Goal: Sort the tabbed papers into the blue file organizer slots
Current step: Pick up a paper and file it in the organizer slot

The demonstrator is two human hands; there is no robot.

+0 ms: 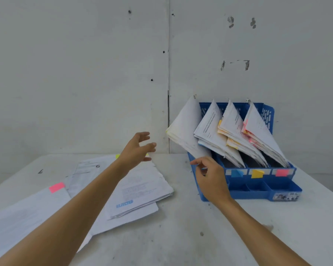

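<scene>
The blue file organizer (258, 189) stands on the right of the white table, its slots marked by blue, yellow and pink tabs on the front rail. Several bundles of tabbed papers (219, 131) lean in its slots, tilted left. My right hand (210, 175) is at the organizer's front left corner, fingers loosely curled, fingertips by the bottom of the leftmost bundle (183, 129). My left hand (138, 148) hovers open above a loose stack of papers (138, 189) lying on the table. A sheet with a pink tab (56, 187) lies at the near left.
A white wall stands right behind the table and organizer. The organizer's front tray (284, 195) holds small clips at its right end. Bare tabletop (181, 237) lies between my forearms. A dark leg of something shows at the far right edge.
</scene>
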